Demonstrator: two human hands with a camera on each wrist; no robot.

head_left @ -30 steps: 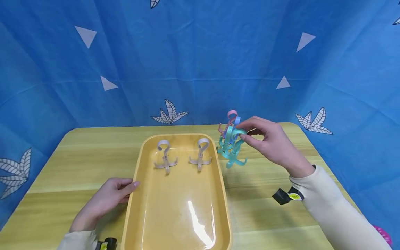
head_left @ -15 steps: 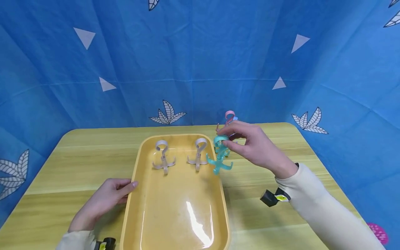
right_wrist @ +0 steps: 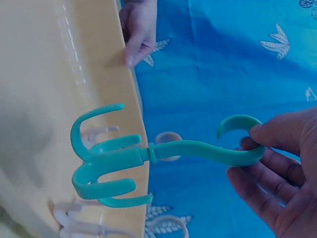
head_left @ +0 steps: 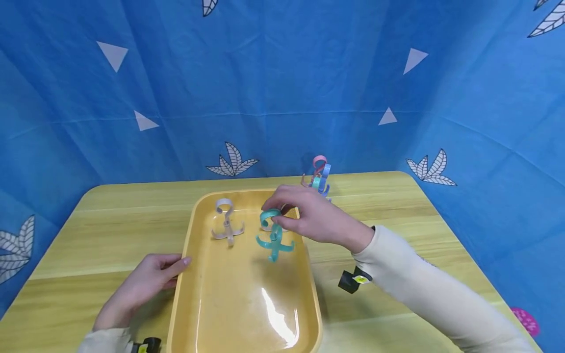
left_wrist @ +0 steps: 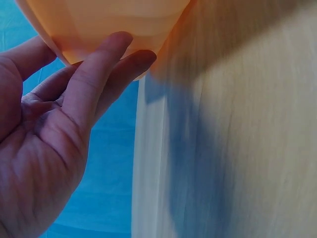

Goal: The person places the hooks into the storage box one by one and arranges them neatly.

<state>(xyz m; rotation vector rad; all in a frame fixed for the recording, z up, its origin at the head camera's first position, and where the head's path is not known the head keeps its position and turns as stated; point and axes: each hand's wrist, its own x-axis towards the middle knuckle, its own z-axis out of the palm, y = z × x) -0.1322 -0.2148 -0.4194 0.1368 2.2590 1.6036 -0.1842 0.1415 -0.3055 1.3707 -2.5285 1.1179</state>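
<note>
My right hand (head_left: 315, 215) pinches the curled top of a teal four-armed swivel hook (head_left: 275, 236) between thumb and fingers. The hook (right_wrist: 195, 150) hangs upright over the far right part of a yellow tray (head_left: 238, 299), its prongs downward. At the tray's left side, my left hand (head_left: 143, 289) grips the rim, thumb on top and fingers against the outer wall, as the left wrist view shows. A greyish-beige hook (head_left: 228, 230) of the same kind stands in the tray's far left part. Another beige one is mostly hidden behind the teal hook and right hand.
Behind the tray's far right corner stands a cluster of hooks, with a pink hook (head_left: 320, 163), a blue hook (head_left: 324, 179) and some teal showing. The wooden table (head_left: 388, 201) meets a blue patterned cloth (head_left: 265, 88) at its back and sides.
My right hand has carried the teal hook leftward from the cluster, across the tray's right rim and over the tray. The left hand has stayed on the rim.
</note>
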